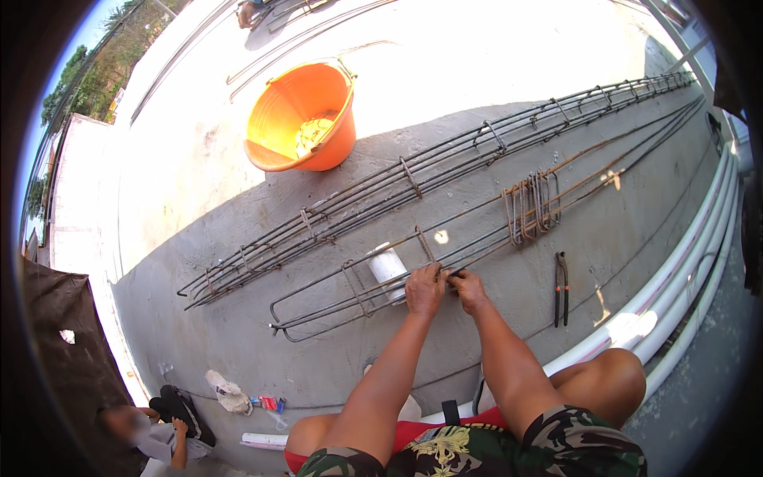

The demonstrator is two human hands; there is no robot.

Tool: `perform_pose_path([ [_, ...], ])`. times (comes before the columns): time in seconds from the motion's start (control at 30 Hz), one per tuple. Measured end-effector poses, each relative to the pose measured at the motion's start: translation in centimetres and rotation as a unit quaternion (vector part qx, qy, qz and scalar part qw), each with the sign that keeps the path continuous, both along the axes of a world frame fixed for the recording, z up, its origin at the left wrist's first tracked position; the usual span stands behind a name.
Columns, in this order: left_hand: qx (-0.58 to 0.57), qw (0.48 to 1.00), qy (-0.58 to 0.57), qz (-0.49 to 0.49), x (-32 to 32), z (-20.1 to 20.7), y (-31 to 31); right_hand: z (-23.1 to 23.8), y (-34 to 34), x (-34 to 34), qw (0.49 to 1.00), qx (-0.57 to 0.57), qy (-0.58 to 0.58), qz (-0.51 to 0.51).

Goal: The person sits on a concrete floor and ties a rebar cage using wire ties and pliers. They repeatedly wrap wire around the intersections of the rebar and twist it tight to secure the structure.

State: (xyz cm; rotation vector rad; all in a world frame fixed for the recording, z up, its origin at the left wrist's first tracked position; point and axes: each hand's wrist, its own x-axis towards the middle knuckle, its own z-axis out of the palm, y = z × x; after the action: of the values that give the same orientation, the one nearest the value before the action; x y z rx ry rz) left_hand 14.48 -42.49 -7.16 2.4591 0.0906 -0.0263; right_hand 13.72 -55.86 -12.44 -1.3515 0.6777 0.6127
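Note:
A long, narrow rebar frame (350, 312) lies on the concrete, with spaced stirrups along its near end. My left hand (425, 289) is closed on its bars, where a rusty stirrup (424, 242) crosses them. Just to the right, my right hand (470, 291) has its fingers pinched together at the same bars; whatever is between them is too small to make out. A white cylinder (387, 272) sits under the bars beside my left hand. Farther right, several stirrups (531, 208) are bunched together on the bars. Pincers with dark handles (562, 290) lie on the floor to the right.
A second rebar cage (381, 184) runs parallel beyond, and an orange bucket (306, 119) stands behind it. White pipes (660, 296) curve along the right. A crumpled whitish bag (229, 391) and small packets (267, 402) lie left. Another person (171, 436) sits at the lower left.

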Motion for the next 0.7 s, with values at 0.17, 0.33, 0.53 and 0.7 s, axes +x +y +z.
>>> perform_pose_path([
  [0.17, -0.066, 0.996, 0.026, 0.056, 0.5, 0.4, -0.3, 0.1, 0.2, -0.5, 1.0, 0.005, -0.012, -0.009],
  [0.33, -0.077, 0.993, 0.051, 0.071, 1.4, 0.7, 0.6, 0.6, 0.8, -0.3, 1.0, -0.025, -0.007, -0.003],
  [0.53, -0.115, 0.976, 0.173, 0.061, 2.4, 1.8, 0.8, 1.2, 0.9, -0.8, 0.996, -0.088, -0.006, -0.014],
  [0.7, -0.148, 0.972, 0.182, 0.032, 3.2, 2.4, 1.4, -0.6, 1.5, -2.9, 0.94, -0.268, -0.211, 0.02],
])
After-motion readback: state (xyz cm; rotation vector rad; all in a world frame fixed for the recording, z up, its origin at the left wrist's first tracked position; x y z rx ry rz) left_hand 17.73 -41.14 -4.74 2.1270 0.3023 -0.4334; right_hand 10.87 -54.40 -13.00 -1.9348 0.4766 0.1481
